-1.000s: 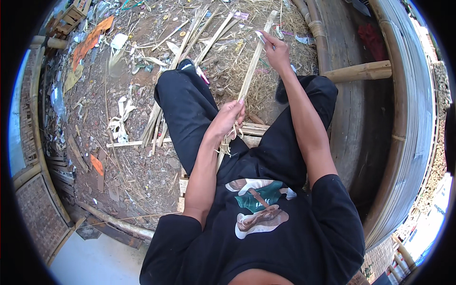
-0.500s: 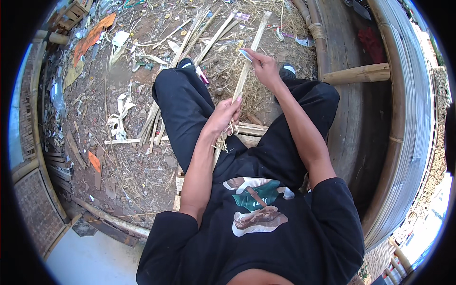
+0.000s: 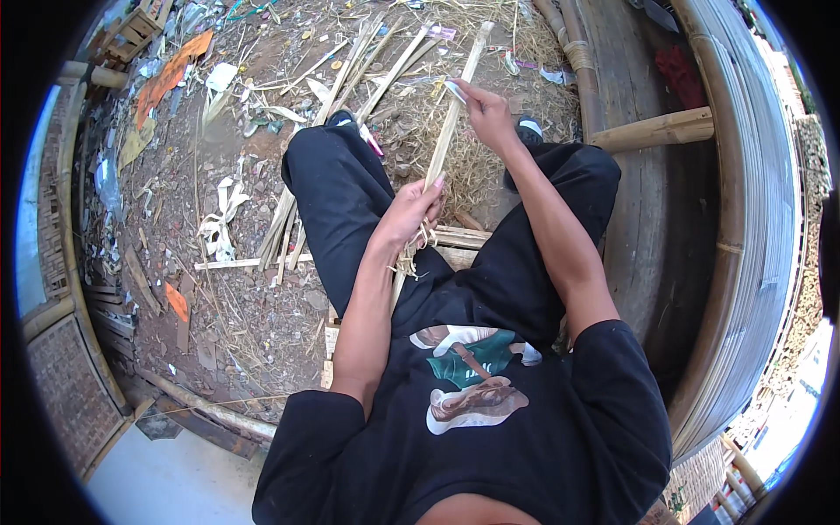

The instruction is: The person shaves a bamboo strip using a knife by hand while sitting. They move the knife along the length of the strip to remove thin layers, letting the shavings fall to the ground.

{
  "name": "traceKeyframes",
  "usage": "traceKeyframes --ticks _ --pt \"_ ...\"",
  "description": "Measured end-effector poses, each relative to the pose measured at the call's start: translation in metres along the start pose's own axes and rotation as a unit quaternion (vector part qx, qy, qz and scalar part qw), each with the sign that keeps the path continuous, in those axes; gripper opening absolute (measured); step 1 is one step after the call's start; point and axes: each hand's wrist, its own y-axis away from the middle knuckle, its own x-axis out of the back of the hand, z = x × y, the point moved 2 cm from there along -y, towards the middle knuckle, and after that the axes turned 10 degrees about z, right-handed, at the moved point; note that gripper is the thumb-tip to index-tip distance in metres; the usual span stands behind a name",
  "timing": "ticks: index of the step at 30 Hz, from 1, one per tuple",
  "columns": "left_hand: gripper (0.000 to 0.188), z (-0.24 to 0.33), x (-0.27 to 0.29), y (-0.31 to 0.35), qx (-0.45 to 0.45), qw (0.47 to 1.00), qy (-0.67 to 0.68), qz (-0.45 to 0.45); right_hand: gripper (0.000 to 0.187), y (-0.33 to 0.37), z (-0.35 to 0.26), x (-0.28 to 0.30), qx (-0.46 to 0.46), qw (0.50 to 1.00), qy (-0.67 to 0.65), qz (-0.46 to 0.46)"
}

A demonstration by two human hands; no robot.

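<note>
A long, pale bamboo strip [image 3: 450, 131] slants up and away from my lap, its far end over the littered ground. My left hand [image 3: 409, 214] is wrapped round its lower part, with curly shavings [image 3: 408, 260] hanging below the fist. Higher up, my right hand [image 3: 488, 115] is closed on a small, shiny knife blade [image 3: 456, 91], which lies against or just over the strip. The fingers hide the blade's grip. The strip's near end runs down beneath my left forearm.
More bamboo strips [image 3: 350, 70] lie beyond my left knee, others beside my left leg. A bamboo crosspiece [image 3: 656, 131] and dark wooden planks [image 3: 643, 227] stand at the right. Litter, including an orange sheet [image 3: 173, 74], covers the ground at the left.
My right hand and the blade have shifted slightly up the strip, away from my left hand. The strip's far end has swung a little to the left; my left hand keeps its hold.
</note>
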Motion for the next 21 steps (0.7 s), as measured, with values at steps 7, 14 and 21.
traceKeyframes --ticks 7,14,21 --pt "0.034 0.005 -0.003 0.003 0.008 0.999 -0.008 0.044 0.035 0.026 -0.013 -0.005 -0.070 0.994 0.023 -0.082" --pt "0.035 0.001 -0.001 0.000 -0.003 0.999 -0.028 0.023 0.034 0.035 -0.012 0.000 -0.152 0.984 -0.017 -0.095" --pt "0.035 0.003 0.011 -0.002 -0.052 0.992 -0.074 0.085 0.028 0.073 -0.066 -0.007 -0.183 0.959 -0.089 -0.198"
